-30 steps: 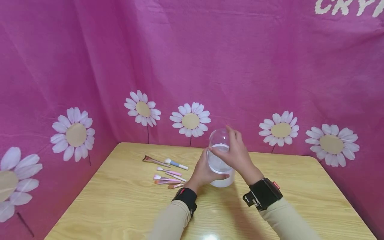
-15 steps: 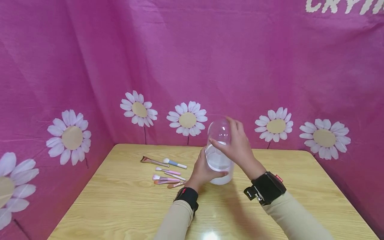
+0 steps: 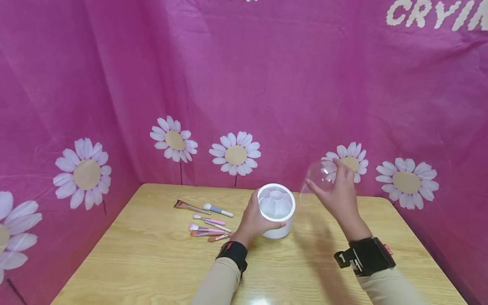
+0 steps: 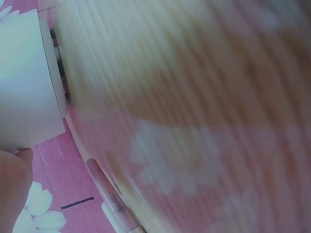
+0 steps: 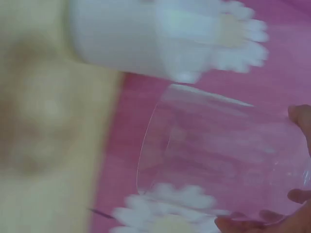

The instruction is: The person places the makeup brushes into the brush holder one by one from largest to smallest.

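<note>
A round white brush holder (image 3: pixel 280 228) with a divided clear insert (image 3: pixel 276 202) stands upright on the table in the head view. My left hand (image 3: pixel 253 221) grips its left side, thumb across the front. To the right, my right hand (image 3: pixel 341 195) holds a clear domed lid (image 3: pixel 318 180) up off the table, apart from the holder. In the right wrist view the lid (image 5: pixel 214 150) lies sideways in the picture with its open rim facing the table, fingers around its closed end. The left wrist view shows the holder's white wall (image 4: pixel 26 82) beside part of the left hand.
Several makeup brushes (image 3: pixel 207 231) lie on the wooden table (image 3: pixel 152 262) left of the holder, close to the left wrist. A pink curtain (image 3: pixel 244 84) printed with white daisies hangs right behind the table's back edge.
My right hand has lifted the clear lid off the white holder and carried it to the right. My left hand keeps its grip on the holder, whose divided insert now shows uncovered.
</note>
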Demonstrator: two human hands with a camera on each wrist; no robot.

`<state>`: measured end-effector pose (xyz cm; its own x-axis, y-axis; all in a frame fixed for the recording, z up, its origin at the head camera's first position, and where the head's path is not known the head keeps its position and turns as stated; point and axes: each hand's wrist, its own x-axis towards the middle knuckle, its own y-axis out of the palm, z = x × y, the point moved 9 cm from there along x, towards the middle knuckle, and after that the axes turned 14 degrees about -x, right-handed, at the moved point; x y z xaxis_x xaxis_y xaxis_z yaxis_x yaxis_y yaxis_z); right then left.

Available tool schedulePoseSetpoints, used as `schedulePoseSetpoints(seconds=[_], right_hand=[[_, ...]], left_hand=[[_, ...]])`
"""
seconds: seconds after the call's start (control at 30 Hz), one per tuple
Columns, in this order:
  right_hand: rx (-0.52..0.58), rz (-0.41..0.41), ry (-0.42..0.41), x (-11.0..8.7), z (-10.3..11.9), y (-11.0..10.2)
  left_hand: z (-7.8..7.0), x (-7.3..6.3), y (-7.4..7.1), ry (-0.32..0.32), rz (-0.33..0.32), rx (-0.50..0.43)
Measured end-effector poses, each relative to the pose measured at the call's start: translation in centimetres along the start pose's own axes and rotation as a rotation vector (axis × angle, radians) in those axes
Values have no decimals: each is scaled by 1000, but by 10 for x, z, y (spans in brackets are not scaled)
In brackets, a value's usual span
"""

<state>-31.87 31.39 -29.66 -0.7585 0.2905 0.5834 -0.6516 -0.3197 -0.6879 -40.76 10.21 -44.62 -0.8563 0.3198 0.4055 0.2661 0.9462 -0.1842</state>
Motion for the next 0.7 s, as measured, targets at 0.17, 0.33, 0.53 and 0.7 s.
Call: schedulePoseSetpoints(seconds=[0.17,0.33,0.53,0.7], right_hand=[[21,141,6,-22,-27,53],[20,181,9,-35,-41,74],[-21,194,24,-43,-48,82],[-27,194,38,-44,-50,83]], left_hand=[[-2,3,-4,-5,-3,-3],[-2,4,-1,-7,8,-12],[0,0,-1,-14,-2,-14],[5,1,0,-47,3,-8]])
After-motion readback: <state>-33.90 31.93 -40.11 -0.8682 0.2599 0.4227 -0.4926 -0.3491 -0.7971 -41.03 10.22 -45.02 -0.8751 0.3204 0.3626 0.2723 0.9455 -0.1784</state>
